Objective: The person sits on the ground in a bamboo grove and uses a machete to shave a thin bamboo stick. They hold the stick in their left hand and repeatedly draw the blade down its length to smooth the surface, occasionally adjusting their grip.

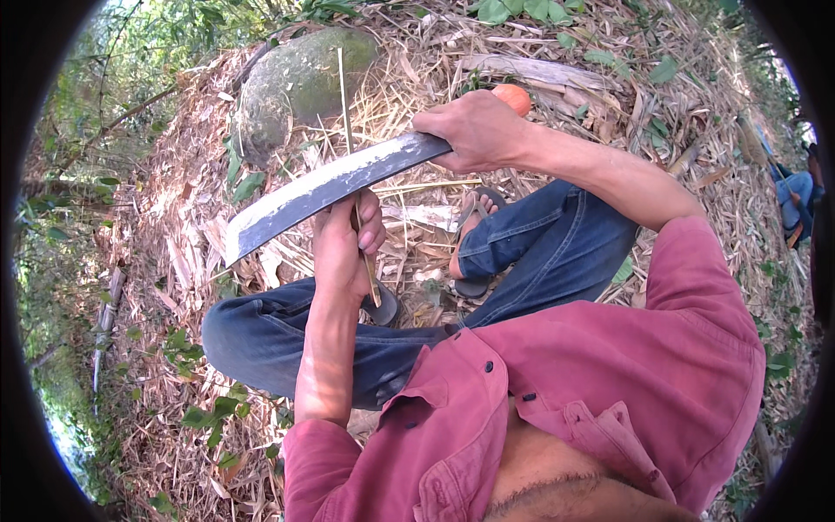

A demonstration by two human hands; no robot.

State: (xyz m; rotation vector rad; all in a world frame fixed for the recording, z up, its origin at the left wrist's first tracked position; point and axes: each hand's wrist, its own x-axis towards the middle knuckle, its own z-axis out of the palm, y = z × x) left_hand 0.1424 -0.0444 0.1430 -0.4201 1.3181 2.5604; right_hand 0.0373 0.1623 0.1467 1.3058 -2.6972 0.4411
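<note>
A machete with a broad, dark blade and a worn whitish band spans the middle of the view. Its orange handle end sticks out past my right hand, which is closed around the grip. The blade slants down to the left, its wide tip beyond my left hand. In that hand, fingers wrapped, I hold a thin bamboo strip roughly upright. The strip passes behind the blade, rises above it, and its lower end shows below my fist. Whether blade and strip touch, I cannot tell.
A mossy boulder stands beyond the blade. Dry leaves and pale shavings cover the ground, with a weathered piece of wood at the far right. My bent, jeans-clad legs are below the machete. Someone in blue is at the right rim.
</note>
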